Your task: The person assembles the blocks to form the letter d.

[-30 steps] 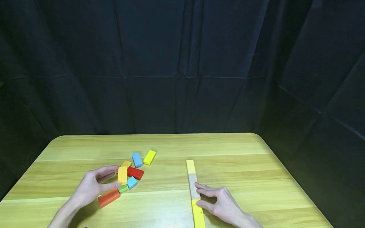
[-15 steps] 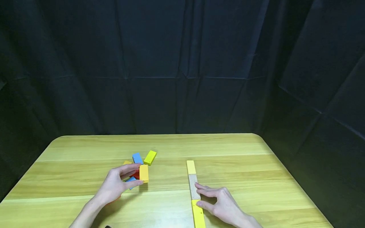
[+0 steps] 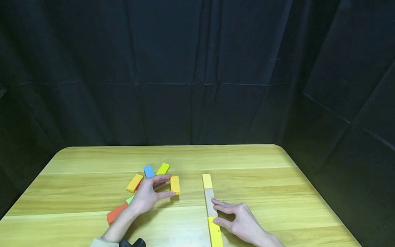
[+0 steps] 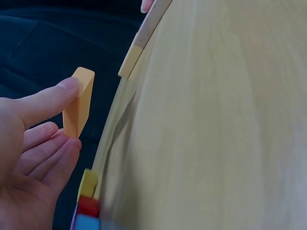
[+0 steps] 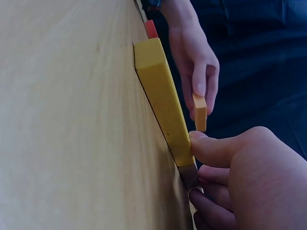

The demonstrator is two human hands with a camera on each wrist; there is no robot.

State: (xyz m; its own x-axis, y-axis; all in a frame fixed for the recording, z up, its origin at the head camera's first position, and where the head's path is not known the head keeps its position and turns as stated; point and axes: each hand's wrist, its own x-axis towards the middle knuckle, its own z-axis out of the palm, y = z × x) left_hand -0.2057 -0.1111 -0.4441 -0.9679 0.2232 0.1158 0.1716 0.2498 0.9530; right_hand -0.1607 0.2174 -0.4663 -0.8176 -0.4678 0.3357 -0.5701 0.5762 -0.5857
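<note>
My left hand (image 3: 148,198) pinches an orange-yellow block (image 3: 175,185) between thumb and fingertips. In the left wrist view that block (image 4: 79,103) is held above the table, its long side between thumb and fingers. Three blocks form a straight row on the right half of the table: a pale yellow one (image 3: 207,181) at the far end, a grey one (image 3: 210,199) in the middle and a longer-looking yellow one (image 3: 215,231) nearest me. My right hand (image 3: 240,218) rests along the row's right side, thumb at the yellow block and fingertips at the grey one.
Loose blocks lie at the left, partly behind my left arm: an orange one (image 3: 134,183), a blue one (image 3: 148,171), a yellow-green one (image 3: 163,168), a green one (image 3: 130,199) and a red-orange one (image 3: 116,213). A black curtain (image 3: 197,68) hangs behind the wooden table (image 3: 271,178).
My left hand has carried the orange-yellow block from the loose blocks rightward, nearer to the row. The right hand and the row have stayed in place.
</note>
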